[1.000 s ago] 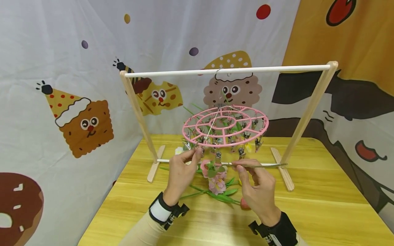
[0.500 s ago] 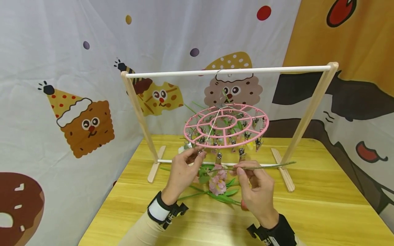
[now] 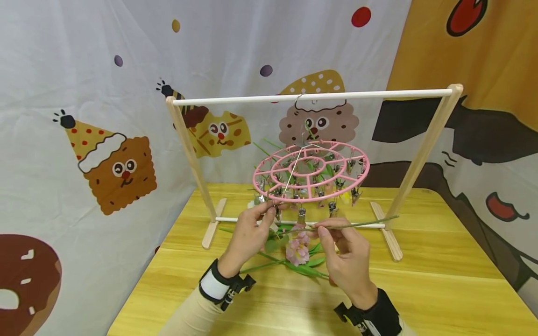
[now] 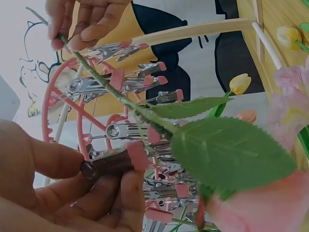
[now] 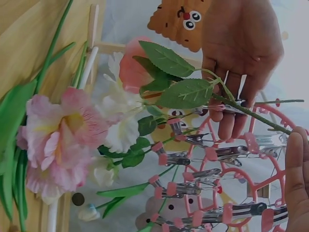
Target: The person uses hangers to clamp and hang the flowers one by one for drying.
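My left hand pinches a metal clip with pink tips, hanging from the front left rim of a pink round hanger. Its thumb and fingers lie at the clip's handle end in the left wrist view. My right hand pinches the green stem of an artificial flower, held nearly level with its cut end to the right. The flower's pink bloom and green leaves are beside the left hand, under the hanger. Whether the stem touches the clip's tips, I cannot tell.
A wooden stand with a white top bar carries the hanger. Several other clips dangle from it, some gripping flowers. A pink-and-white flower and green stems lie on the wooden table. A printed curtain is behind.
My right hand has shifted slightly left, moving the flower leftward, and its bloom is now mostly behind the left hand. The left hand has moved a little right at the clip.
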